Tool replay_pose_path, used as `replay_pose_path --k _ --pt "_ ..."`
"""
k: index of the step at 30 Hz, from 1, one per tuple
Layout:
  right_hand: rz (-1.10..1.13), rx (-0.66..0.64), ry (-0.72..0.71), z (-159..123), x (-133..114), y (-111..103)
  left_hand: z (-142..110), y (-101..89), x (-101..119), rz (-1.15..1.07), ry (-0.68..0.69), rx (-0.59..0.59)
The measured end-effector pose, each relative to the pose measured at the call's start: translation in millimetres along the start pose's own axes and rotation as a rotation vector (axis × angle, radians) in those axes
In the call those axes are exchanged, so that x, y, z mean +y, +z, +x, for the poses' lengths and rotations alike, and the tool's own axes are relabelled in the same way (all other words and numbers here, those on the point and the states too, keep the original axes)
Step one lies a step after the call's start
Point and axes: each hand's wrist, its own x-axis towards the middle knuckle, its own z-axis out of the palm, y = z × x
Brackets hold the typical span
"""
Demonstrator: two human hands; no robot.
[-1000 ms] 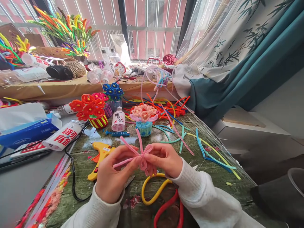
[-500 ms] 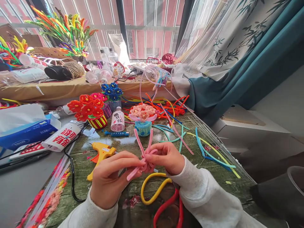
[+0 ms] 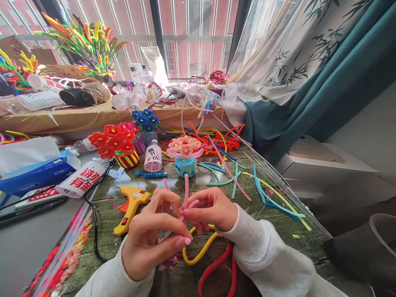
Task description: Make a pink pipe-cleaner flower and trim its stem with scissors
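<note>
Both hands are on a bundle of pink pipe cleaners [image 3: 186,192] above the near part of the table. My left hand [image 3: 154,235] pinches one pink end between thumb and index finger, low and to the left. With its fingertips, my right hand [image 3: 213,210] grips the middle, where the stems cross. One stem points straight up; another shows behind my left fingers. Just beyond stands a blue pot [image 3: 185,167] topped with pink pipe-cleaner flowers [image 3: 185,145]. Beneath my hands lie a yellow looped handle [image 3: 201,253] and a red handle [image 3: 213,268]; the rest of that tool is hidden.
A yellow glue gun [image 3: 131,206] lies left of my hands, its black cable [image 3: 95,231] trailing beside it. Loose pipe cleaners [image 3: 262,192] spread to the right. Behind are a small bottle [image 3: 153,156], red flowers [image 3: 113,140] and blue flowers [image 3: 147,121].
My left hand has moved down and its fingers have spread, now pinching a pink end below the bundle. The upright stems have tilted and shifted left. My right hand keeps its grip.
</note>
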Motion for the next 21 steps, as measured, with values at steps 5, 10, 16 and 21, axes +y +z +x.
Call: replay_pose_path --k 5,10,16,21 --pt "-0.014 0.049 -0.013 0 0 -3 -1 3.6 0 0.103 -0.103 0.025" --pt "-0.016 0.061 -0.011 -1 -3 -5 3 4.8 -2 0.256 -0.161 0.089" --pt "-0.061 0.095 -0.145 -5 -17 -7 7 -1.5 5 0.117 -0.181 0.118" --pt "-0.149 0.155 -0.372 -2 -33 3 15 0.5 15 -0.026 -0.199 0.138"
